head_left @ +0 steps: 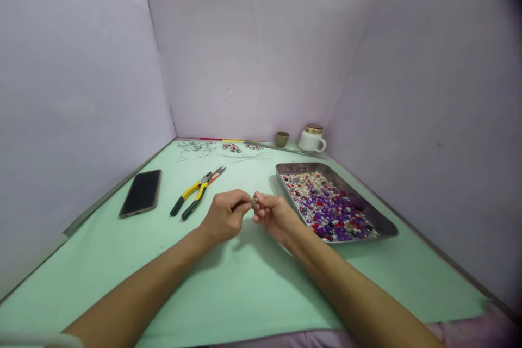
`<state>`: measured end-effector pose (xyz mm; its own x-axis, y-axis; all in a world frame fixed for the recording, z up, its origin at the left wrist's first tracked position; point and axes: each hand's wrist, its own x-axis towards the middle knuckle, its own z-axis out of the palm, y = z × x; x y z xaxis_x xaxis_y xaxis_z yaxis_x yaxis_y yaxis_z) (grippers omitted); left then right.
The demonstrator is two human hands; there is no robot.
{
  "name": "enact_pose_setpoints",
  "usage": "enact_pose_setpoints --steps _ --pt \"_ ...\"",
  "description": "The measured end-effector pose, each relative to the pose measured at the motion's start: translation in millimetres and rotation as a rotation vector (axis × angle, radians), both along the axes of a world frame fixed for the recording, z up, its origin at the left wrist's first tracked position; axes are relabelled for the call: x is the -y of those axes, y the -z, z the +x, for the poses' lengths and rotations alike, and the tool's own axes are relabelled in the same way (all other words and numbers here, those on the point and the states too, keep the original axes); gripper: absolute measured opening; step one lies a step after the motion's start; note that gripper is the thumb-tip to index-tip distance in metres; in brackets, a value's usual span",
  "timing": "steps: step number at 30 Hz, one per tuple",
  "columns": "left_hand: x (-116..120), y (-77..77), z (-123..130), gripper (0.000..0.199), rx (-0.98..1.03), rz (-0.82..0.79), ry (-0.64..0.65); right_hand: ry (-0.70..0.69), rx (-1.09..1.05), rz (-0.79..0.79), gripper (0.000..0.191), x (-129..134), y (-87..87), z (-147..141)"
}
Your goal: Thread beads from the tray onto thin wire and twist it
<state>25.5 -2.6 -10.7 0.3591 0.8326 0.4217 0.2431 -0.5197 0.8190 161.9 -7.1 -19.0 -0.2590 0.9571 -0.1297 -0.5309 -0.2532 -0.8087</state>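
Note:
My left hand (pixel 231 213) and my right hand (pixel 277 217) meet over the middle of the table, fingertips almost touching. Between them is a small silvery beaded piece (pixel 255 201), pinched by my right thumb and fingers. My left fingers are closed at its left side; what they grip is too small to make out. Just right of my right hand stands a metal tray (pixel 385 227) of mixed beads (pixel 326 206), purple, red, white and dark. Pliers with yellow and black handles (pixel 191 193) lie left of my left hand, with an orange-handled tool (pixel 216 174) against their jaws.
A phone (pixel 141 193) lies at the left. Along the back are loose wire pieces (pixel 198 147), clusters of red and silver beads (pixel 231 148), a small brown cup (pixel 281 139) and a lidded white mug (pixel 310 140). Pale panels (pixel 261 54) enclose the green table (pixel 228 293) on three sides.

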Motion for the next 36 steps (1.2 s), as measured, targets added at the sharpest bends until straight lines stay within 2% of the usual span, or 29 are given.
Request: enact_pose_setpoints --steps 3,5,10,14,18,22,24,26,27,28,29,30,33,34,36 --pt "-4.0 -0.1 1.0 0.008 0.181 -0.202 -0.043 -0.009 0.025 0.037 0.02 1.4 -3.5 1.1" --pt "-5.8 -0.1 2.3 0.01 0.251 -0.294 -0.078 0.029 0.114 0.081 0.024 3.5 -5.6 0.7" --pt "-5.9 3.8 5.3 0.014 0.332 -0.392 -0.075 0.155 0.406 0.273 0.027 6.0 -2.7 -3.5" --pt "-5.6 6.4 5.6 0.016 0.321 -0.434 -0.029 0.206 0.489 0.373 0.024 2.8 4.1 -4.9" --pt "-6.1 7.6 6.3 0.017 0.307 -0.463 -0.024 0.219 0.491 0.369 0.022 2.1 3.7 -4.5" --pt "-6.9 8.9 7.6 0.018 0.324 -0.488 -0.027 0.201 0.458 0.255 0.024 3.1 -2.5 -1.9" --pt "-8.0 6.0 5.3 0.016 0.293 -0.478 -0.038 0.226 0.455 0.228 0.027 2.0 -3.9 1.4" --pt "-9.3 -1.5 -0.9 0.013 0.172 -0.46 -0.021 0.326 0.497 0.277 0.032 0.4 -4.3 5.9" --pt "-9.9 -6.7 -5.4 0.011 0.065 -0.445 0.014 0.374 0.538 0.326 0.033 0.0 -4.7 8.4" --pt "-10.4 -12.4 -10.4 0.009 -0.09 -0.441 0.107 0.379 0.591 0.376 0.032 0.3 -5.2 10.7" --pt "-10.5 -18.2 -15.6 0.008 -0.244 -0.436 0.229 0.323 0.647 0.411 0.029 1.2 -6.0 12.7" --pt "-10.4 -23.6 -20.6 0.007 -0.364 -0.411 0.318 0.203 0.693 0.419 0.025 2.7 -6.8 14.2" --pt "-8.6 -34.4 -30.9 0.01 -0.545 -0.358 0.431 -0.281 0.705 0.359 0.022 8.6 -7.6 14.9" --pt "-7.6 -36.1 -32.4 0.011 -0.576 -0.354 0.456 -0.391 0.68 0.339 0.022 10.4 -6.9 13.9" --pt "-5.8 -37.8 -33.4 0.012 -0.617 -0.345 0.492 -0.491 0.643 0.307 0.022 12.6 -4.1 11.0"
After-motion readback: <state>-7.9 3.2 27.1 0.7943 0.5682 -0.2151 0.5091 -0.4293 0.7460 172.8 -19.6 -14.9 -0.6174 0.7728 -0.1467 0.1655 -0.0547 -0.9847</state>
